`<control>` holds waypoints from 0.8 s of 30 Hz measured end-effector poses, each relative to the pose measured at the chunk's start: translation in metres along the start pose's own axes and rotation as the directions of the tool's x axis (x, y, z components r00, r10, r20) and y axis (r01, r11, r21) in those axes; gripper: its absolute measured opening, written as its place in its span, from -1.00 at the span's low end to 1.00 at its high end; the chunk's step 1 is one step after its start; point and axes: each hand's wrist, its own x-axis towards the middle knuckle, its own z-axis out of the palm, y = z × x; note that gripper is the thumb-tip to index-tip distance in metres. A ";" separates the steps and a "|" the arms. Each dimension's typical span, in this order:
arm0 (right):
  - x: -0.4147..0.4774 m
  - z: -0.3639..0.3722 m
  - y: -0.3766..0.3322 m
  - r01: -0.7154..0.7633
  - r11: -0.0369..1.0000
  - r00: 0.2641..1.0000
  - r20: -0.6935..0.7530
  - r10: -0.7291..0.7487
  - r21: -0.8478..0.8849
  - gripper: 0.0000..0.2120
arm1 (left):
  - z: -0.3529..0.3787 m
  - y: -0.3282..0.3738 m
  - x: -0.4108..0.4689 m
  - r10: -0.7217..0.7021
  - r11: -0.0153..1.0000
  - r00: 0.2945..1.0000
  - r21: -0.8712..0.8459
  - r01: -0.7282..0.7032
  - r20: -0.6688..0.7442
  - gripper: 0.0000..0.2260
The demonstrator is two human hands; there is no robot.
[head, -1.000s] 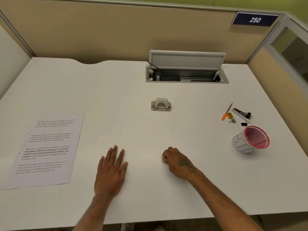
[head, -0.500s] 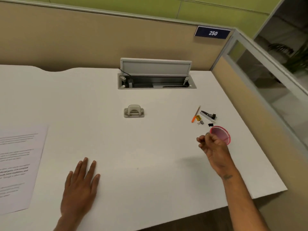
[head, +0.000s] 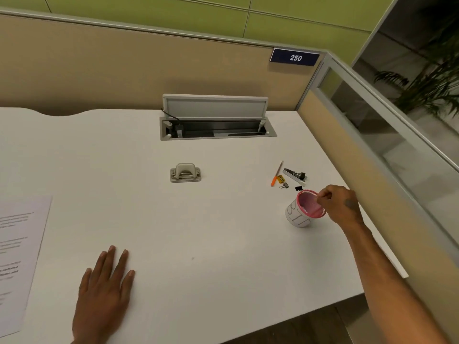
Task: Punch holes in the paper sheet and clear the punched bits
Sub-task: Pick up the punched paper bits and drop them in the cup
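Observation:
The printed paper sheet [head: 17, 256] lies flat at the desk's left edge, partly cut off by the frame. A grey hole punch [head: 185, 173] sits alone mid-desk. My left hand [head: 104, 294] rests flat on the desk, palm down, fingers spread, holding nothing. At the right, my right hand [head: 340, 207] hovers at the rim of a pink mesh cup [head: 298, 217] wrapped in white paper. Its fingertips are pinched together over the cup's mouth. Anything between them is too small to see.
Behind the cup lies a small cluster: an orange pencil [head: 277, 173], a yellow sharpener [head: 281, 179], binder clips [head: 285, 186] and a ruler-like tool [head: 294, 176]. An open cable tray [head: 216, 131] sits at the desk's back. A partition wall [head: 347, 150] borders the right side.
My right hand has travelled from the desk's middle to the pink cup on the right and now pinches over its mouth. The view swung right. My left hand stayed flat.

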 end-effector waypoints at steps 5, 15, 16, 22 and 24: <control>-0.008 0.010 -0.010 0.060 0.996 0.998 -0.023 -0.061 -0.061 -0.78 | -0.005 0.001 -0.001 0.012 0.999 1.000 0.041 -0.012 0.013 -0.39; -0.187 0.158 -0.106 0.098 0.923 0.896 0.370 -0.245 0.373 -0.97 | -0.006 0.002 -0.003 0.020 0.996 0.999 0.084 -0.023 0.037 -0.45; -0.198 0.171 -0.113 0.067 0.926 0.883 0.409 -0.229 0.372 -0.99 | -0.007 0.003 -0.003 0.022 0.996 0.999 0.083 -0.025 0.032 -0.46; -0.214 0.197 -0.136 0.062 0.955 0.906 0.384 -0.175 0.290 -0.91 | -0.005 0.002 -0.002 0.030 0.995 0.999 0.094 -0.032 0.025 -0.48; -0.212 0.198 -0.140 0.040 0.968 0.917 0.375 -0.134 0.248 -0.92 | -0.005 0.003 -0.002 0.030 0.996 0.999 0.085 -0.032 0.024 -0.47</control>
